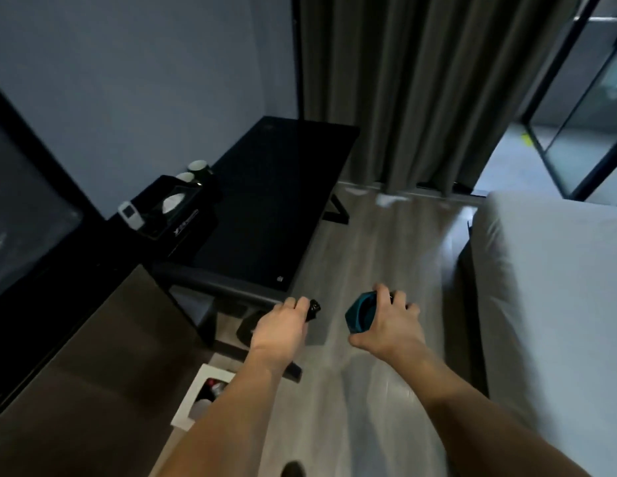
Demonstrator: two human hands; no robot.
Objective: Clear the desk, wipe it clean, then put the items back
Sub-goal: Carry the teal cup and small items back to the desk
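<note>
Both my forearms reach out over the wood floor (352,242). By my left arm a white bin (202,395) stands on the floor with scraps in it, beside a brown cabinet (104,366).

My left hand (283,327) curls around a small black thing (313,308) that pokes out past my knuckles; I cannot tell what it is. My right hand (386,321) grips a teal cup (360,313), tipped so its mouth faces left, my thumb under it and my fingers over its far side. Something dark shows between those fingers, too blurred to name. Both hands hang in the air, just off the near corner of the desk (265,201).

The desk is black and runs away from me along the left wall. Its near and middle stretches lie bare. At its left edge sits a black tray (169,204) with something pale and round in it, and a white remote (131,215) lies just beside the tray, on its left. Behind the tray stand 2 dark mugs (197,170) with pale insides, close together.

A dark screen (28,215) fills the far left. On my right is the bed (555,287), in a pale sheet. Beyond the desk hangs a grey curtain (420,91), and right of it a glass door (582,108) in a black frame.
</note>
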